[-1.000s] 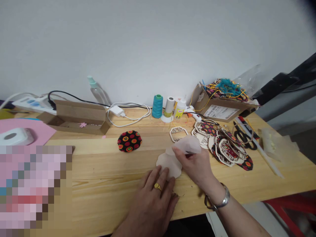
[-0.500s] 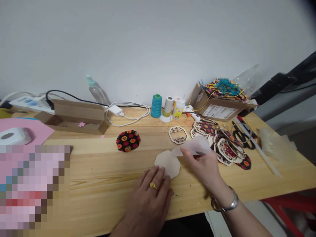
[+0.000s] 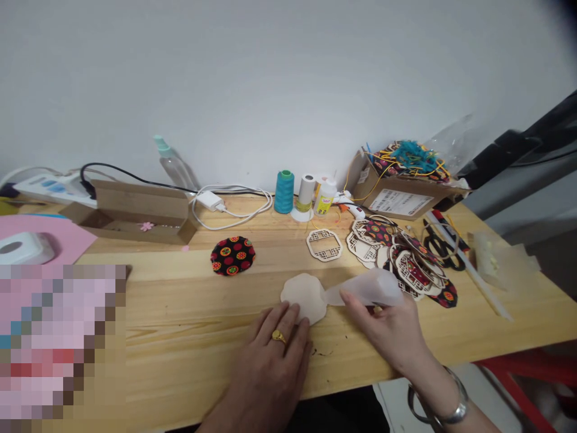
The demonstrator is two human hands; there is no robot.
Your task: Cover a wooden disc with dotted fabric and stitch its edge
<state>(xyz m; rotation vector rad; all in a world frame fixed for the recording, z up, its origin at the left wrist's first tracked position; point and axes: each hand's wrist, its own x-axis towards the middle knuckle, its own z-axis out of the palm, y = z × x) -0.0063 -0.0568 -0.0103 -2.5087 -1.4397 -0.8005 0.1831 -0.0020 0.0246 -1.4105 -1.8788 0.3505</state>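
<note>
A pale scalloped disc (image 3: 303,297) lies flat on the pine tabletop (image 3: 189,300). My left hand (image 3: 273,352), with a gold ring (image 3: 278,337) on one finger, rests on the disc's lower left edge with its fingers spread. My right hand (image 3: 387,331) pinches a curled translucent sheet (image 3: 365,288), whose narrow end reaches the disc's right edge. Just above the disc sits a lattice-cut wooden frame (image 3: 323,245). A pile of similar frames and patterned fabric (image 3: 408,267) lies behind my right hand, and the fingers hide part of the sheet.
A black patterned fabric disc (image 3: 232,255) lies left of centre. Along the wall stand a teal thread spool (image 3: 283,192), a glue gun (image 3: 349,209) and a cardboard box (image 3: 396,201). Black-handled scissors (image 3: 439,252) lie right. A pixelated patch (image 3: 58,343) covers the lower left.
My right hand has moved right and toward me, drawing the translucent sheet flatter and further right. My left hand stays on the disc.
</note>
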